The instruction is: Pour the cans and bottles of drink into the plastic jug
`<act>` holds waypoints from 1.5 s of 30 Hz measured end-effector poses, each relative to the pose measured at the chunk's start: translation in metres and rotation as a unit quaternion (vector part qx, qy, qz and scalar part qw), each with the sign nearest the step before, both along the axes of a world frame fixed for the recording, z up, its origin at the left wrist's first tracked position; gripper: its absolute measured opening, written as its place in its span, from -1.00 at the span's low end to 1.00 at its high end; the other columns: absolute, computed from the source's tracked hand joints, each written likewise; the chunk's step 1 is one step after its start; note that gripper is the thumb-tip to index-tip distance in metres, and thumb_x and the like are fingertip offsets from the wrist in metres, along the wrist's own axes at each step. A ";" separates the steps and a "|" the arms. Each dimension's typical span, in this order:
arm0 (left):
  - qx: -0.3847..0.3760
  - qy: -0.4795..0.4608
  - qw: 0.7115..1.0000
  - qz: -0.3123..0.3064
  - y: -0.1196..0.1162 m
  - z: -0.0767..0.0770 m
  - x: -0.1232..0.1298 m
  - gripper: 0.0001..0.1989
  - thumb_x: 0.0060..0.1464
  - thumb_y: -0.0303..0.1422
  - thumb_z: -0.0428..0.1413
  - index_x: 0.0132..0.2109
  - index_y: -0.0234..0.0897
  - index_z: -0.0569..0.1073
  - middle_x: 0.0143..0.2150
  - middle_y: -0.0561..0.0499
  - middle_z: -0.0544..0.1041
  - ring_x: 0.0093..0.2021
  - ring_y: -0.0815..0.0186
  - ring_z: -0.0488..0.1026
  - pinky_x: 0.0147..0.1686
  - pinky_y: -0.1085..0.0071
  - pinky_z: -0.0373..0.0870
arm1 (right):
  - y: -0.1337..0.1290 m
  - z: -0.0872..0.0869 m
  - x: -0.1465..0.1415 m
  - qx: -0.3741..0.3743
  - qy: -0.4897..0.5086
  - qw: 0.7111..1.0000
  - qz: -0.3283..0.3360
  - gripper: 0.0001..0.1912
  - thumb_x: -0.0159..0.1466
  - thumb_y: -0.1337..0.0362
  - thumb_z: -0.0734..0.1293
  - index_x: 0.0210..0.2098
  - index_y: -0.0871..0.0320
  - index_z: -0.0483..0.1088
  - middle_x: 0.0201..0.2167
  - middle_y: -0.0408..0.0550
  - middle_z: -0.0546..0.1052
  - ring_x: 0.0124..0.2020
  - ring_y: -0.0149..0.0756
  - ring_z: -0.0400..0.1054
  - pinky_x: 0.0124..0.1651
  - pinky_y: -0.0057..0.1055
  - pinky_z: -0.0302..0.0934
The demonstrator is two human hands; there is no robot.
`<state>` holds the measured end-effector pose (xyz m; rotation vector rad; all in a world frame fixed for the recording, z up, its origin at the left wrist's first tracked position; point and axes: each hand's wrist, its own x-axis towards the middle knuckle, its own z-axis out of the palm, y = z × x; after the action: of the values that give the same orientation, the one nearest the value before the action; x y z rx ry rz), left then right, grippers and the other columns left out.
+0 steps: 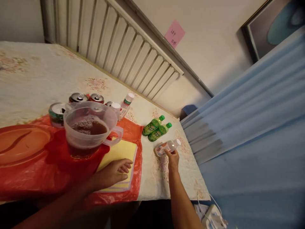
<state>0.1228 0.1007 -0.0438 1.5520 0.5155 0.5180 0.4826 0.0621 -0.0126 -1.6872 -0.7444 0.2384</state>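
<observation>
On the right of the table, my right hand (pixel 173 159) is closed around a clear plastic bottle (pixel 161 150) with a white cap and a pale printed label. The bottle stands tilted in the view, beside two green-capped drink bottles (pixel 156 132). My left hand (pixel 118 171) hangs over a stack of yellow paper (pixel 122 149), its fingers loosely bent and apart, with nothing in them. Left of the paper, a translucent plastic pitcher (pixel 83 140) holds dark, foamy liquid. Its handle points toward the paper.
Drink cans (pixel 57 114) and white-capped clear bottles (pixel 125 105) stand behind the pitcher. A round orange plate or lid (pixel 23 143) lies on red plastic sheeting (pixel 71 181). A radiator (pixel 124 44) lines the wall, and a blue curtain (pixel 250 127) hangs at the right.
</observation>
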 end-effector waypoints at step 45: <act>0.011 0.040 0.999 0.001 0.002 -0.007 0.002 -0.49 -0.01 -0.24 0.09 0.11 -0.28 0.41 -0.05 -0.12 0.56 -0.06 0.13 0.49 0.04 0.16 0.44 | 0.060 -0.065 -0.002 -0.003 -0.086 0.995 -0.048 -0.42 -0.03 0.06 0.43 -0.07 0.21 0.41 -0.17 0.07 0.61 -0.23 -0.18 0.46 -0.13 -0.32 0.32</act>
<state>0.1246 0.1029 -0.0508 1.5975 0.5738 0.4660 0.4802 0.1224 -0.0772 -1.7591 -0.7877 0.0274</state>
